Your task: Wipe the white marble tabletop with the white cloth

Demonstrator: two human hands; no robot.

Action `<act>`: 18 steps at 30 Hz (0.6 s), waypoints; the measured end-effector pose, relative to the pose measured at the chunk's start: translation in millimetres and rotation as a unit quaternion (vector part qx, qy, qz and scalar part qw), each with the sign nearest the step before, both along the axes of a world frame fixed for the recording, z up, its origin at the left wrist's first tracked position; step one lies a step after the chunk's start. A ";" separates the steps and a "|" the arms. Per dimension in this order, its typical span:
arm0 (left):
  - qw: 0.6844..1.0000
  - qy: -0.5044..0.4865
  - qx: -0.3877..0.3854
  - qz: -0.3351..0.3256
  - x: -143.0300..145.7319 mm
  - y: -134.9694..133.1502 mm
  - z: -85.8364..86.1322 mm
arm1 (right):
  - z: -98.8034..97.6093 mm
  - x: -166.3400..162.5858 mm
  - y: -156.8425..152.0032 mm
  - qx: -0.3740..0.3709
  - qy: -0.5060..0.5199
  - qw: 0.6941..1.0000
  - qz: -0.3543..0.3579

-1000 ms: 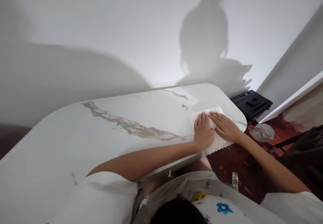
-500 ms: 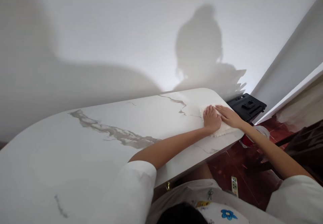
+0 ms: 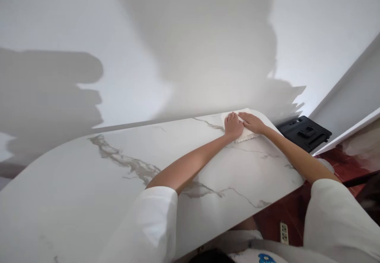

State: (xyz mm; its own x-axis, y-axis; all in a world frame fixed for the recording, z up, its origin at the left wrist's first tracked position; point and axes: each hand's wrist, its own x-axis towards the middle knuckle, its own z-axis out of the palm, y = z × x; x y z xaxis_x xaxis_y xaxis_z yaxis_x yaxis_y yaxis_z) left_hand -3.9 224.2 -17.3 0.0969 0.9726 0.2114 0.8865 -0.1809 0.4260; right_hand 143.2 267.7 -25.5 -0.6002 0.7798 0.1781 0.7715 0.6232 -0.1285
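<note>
A pale cream cloth (image 3: 247, 136) with a scalloped edge lies on the marble-patterned white tabletop (image 3: 225, 211), near its far right end by the wall. My left hand (image 3: 233, 126) presses down on the cloth, its fingers close together and bent onto the fabric. Just beside it, my right hand (image 3: 252, 123) rests flat on the cloth with fingers stretched out toward the left hand. Both palms hide part of the cloth.
A white wall (image 3: 190, 57) with shadows runs along the table's back edge. Past the right end stands a black case (image 3: 305, 132). On the red tiled floor below the front edge is a power strip (image 3: 284, 232).
Both hands and the cloth have moved from the table's right end toward the back edge by the wall. The camera view has shifted, and the shadows on the wall have changed.
</note>
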 end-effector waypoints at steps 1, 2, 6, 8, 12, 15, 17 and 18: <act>1.000 -0.001 0.005 0.000 -0.5 8.3 -0.5 | -0.2 -0.9 8.7 -0.002 0.003 1.000 0.001; 1.000 -0.002 0.011 -0.001 -0.4 16.6 -1.0 | -0.4 -1.2 17.1 -0.004 0.007 1.000 0.001; 1.000 -0.009 0.020 0.003 7.0 46.7 -1.7 | -0.3 4.2 45.8 -0.016 0.020 1.000 -0.009; 1.000 -0.014 0.018 0.006 15.0 58.2 -1.0 | 0.6 11.3 55.8 -0.021 0.026 0.999 -0.015; 0.999 -0.012 0.036 -0.011 35.6 68.8 -0.2 | 1.6 32.6 63.0 -0.020 0.041 0.999 -0.026; 0.999 -0.005 0.042 -0.032 51.1 65.6 -1.5 | 1.1 49.6 57.7 -0.024 0.032 0.998 -0.049; 0.998 -0.003 0.043 -0.045 60.7 58.6 -2.8 | 0.8 60.4 49.9 -0.026 0.022 0.998 -0.060; 0.998 -0.003 0.043 -0.049 65.6 53.5 -3.2 | 0.8 65.8 44.6 -0.026 0.017 0.998 -0.062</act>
State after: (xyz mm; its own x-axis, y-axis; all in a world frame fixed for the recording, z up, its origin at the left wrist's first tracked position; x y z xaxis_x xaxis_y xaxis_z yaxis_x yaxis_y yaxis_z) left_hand 61.7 277.7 -20.5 0.1901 0.9366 0.2944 0.8600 -0.3035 0.4102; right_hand 209.0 312.4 -24.6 -0.4923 0.8566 0.1546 0.8371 0.5146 -0.1855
